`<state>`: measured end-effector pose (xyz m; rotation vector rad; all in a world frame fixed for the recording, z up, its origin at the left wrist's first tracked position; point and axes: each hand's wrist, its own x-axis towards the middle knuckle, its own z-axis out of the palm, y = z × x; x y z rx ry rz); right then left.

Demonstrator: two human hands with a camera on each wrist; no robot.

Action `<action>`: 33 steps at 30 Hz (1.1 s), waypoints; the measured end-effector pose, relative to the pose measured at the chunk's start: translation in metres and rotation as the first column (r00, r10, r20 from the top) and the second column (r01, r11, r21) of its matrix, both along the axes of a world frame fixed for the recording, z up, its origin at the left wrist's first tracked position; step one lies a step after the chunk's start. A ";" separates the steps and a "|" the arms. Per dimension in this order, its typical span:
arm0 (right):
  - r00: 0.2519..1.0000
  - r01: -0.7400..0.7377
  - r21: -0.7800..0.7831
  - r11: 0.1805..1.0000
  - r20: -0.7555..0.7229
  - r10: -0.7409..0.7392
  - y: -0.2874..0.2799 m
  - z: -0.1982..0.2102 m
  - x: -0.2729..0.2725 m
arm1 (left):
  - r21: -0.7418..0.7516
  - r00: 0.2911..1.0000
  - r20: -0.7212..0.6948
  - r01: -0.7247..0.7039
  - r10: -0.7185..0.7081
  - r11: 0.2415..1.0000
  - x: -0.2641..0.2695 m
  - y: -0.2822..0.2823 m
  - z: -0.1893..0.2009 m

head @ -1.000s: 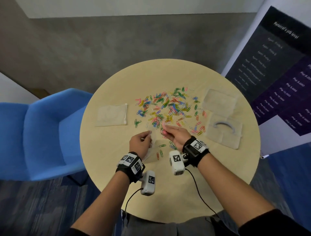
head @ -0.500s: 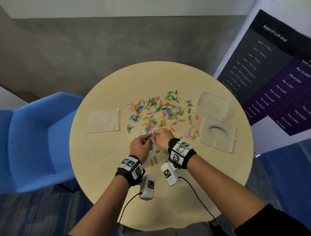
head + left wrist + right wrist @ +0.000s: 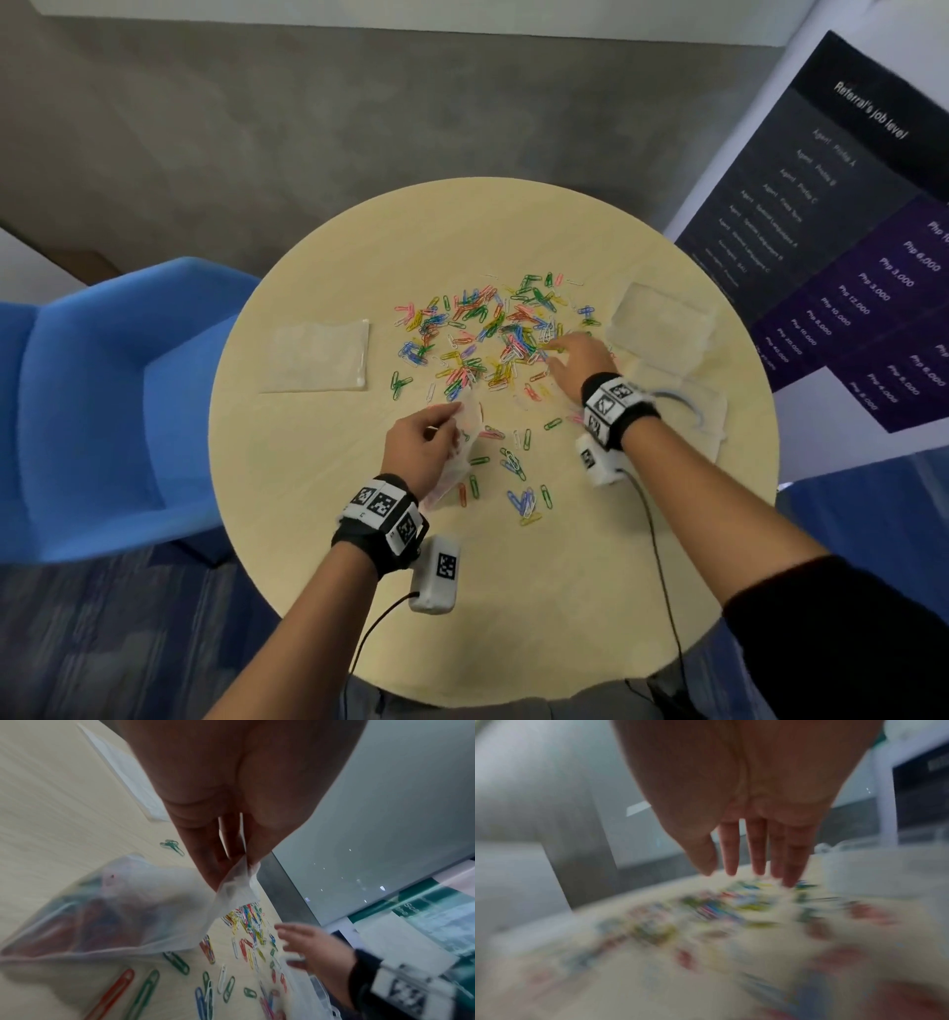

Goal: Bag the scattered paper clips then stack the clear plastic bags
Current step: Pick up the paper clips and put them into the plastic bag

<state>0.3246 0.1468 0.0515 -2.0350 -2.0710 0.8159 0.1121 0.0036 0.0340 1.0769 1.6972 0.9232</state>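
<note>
A: While the left hand [image 3: 420, 446] pinches the clear bag [image 3: 107, 914] by its rim, where's the rt one?
B: Right hand [image 3: 575, 362], fingers straight & apart, over the paper clips [image 3: 482, 334] at counter [image 3: 308, 462] centre; spare bags at 3 & 9.

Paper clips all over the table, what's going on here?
A person is bagging them. The left hand pinches the mouth of a clear bag that already holds some clips. The right hand, fingers straight, reaches into the scattered paper clips on the round table. Most clips remain loose.
</note>
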 end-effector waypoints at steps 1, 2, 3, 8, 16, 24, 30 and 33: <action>0.987 -0.046 -0.044 0.998 0.153 0.052 0.012 -0.012 0.011 | -0.004 1.000 0.018 -0.018 0.018 1.000 -0.002 -0.002 0.000; 0.952 -0.089 -0.103 0.991 0.284 0.115 0.021 -0.026 0.022 | -0.009 0.998 0.041 -0.045 0.045 0.999 -0.005 -0.002 0.001; 0.917 -0.109 -0.151 0.983 0.367 0.158 0.025 -0.039 0.029 | -0.014 0.995 0.063 -0.072 0.073 0.997 -0.008 -0.003 0.003; 0.861 -0.112 -0.131 0.985 0.482 0.162 -0.005 -0.073 0.023 | -0.040 0.980 0.133 -0.143 0.147 0.989 -0.013 -0.006 0.008; 0.837 -0.198 -0.090 0.976 0.502 0.217 -0.078 -0.066 -0.024 | -0.063 0.971 0.190 -0.133 0.142 0.989 0.004 -0.003 0.011; 0.838 -0.392 -0.074 0.917 0.384 0.389 -0.072 -0.043 -0.029 | -0.083 0.964 0.189 -0.177 0.189 0.981 0.001 -0.007 0.011; 0.994 0.109 -0.001 0.994 -0.033 -0.109 -0.050 -0.033 0.007 | -0.088 0.964 0.188 -0.171 0.185 0.981 0.008 -0.006 0.011; 0.818 0.361 -0.282 0.889 -0.362 -0.447 -0.045 -0.023 0.021 | -0.098 0.965 0.191 -0.164 0.180 0.982 0.012 -0.001 0.008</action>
